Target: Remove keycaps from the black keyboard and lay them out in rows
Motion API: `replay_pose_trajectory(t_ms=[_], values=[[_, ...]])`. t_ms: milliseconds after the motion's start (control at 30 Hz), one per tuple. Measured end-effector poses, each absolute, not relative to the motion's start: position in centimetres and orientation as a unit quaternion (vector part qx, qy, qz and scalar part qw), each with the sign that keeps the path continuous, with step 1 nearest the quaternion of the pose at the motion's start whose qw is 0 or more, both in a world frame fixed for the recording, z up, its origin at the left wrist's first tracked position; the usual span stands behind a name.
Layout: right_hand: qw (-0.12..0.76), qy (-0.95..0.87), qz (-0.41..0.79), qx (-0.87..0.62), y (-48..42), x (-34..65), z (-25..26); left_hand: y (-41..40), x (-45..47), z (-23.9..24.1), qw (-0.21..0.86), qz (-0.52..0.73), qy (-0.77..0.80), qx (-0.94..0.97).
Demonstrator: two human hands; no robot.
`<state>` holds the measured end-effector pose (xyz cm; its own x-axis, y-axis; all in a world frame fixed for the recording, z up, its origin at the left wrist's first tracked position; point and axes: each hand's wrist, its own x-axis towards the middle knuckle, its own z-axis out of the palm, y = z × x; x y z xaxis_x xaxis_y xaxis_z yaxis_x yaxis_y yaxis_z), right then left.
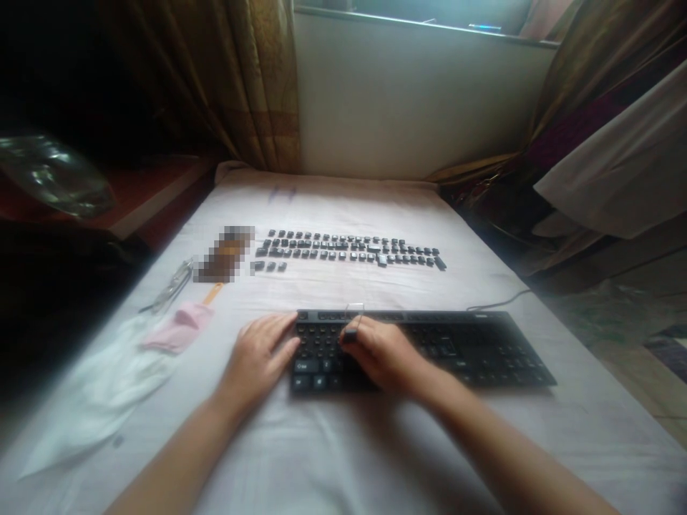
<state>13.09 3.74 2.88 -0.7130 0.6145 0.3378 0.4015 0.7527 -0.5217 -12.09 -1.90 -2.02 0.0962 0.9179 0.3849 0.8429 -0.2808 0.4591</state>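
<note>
A black keyboard (pixel 483 350) lies flat on the white sheet in front of me, with several of its keys off. My left hand (pixel 262 350) holds its left end, fingers at the far corner and thumb by the left edge. Over the left-middle keys, my right hand (pixel 383 350) is closed on a wire keycap puller (pixel 354 307), whose thin loop sticks up beyond the fingers. A small black piece (pixel 350 335) shows at the fingertips; whether it is a keycap or part of the puller I cannot tell. Loose black keycaps (pixel 333 245) lie in rows beyond the keyboard.
Left of the keycaps are a pixelated brown item (pixel 224 254), a clear plastic packet (pixel 174 286), a pink cloth (pixel 179 327) and a crumpled white cloth (pixel 107 393). The keyboard's cable (pixel 499 300) runs off to the right. Curtains (pixel 257 86) hang beyond the sheet.
</note>
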Motion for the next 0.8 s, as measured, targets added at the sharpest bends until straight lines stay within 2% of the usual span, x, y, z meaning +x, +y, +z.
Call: replay_pose_trajectory(t_ms=[200, 400, 633, 800], values=[[0.246, -0.919, 0.141, -0.275, 2.9, 12.6, 2.5, -2.0, -11.9, -2.0, 0.066, 0.314, 0.594, 0.737], [0.314, -0.868, 0.208, -0.323, 2.5, 13.1, 1.8, -2.0, -11.6, -1.9, 0.082, 0.286, 0.595, 0.747], [0.391, -0.84, 0.224, -0.302, 2.0, 13.1, 1.4, -1.9, -11.5, -2.2, 0.076, 0.281, 0.597, 0.748], [0.468, -0.742, 0.312, -0.364, 1.9, 13.1, 2.1, -1.9, -11.6, -2.3, 0.075, 0.284, 0.599, 0.745]])
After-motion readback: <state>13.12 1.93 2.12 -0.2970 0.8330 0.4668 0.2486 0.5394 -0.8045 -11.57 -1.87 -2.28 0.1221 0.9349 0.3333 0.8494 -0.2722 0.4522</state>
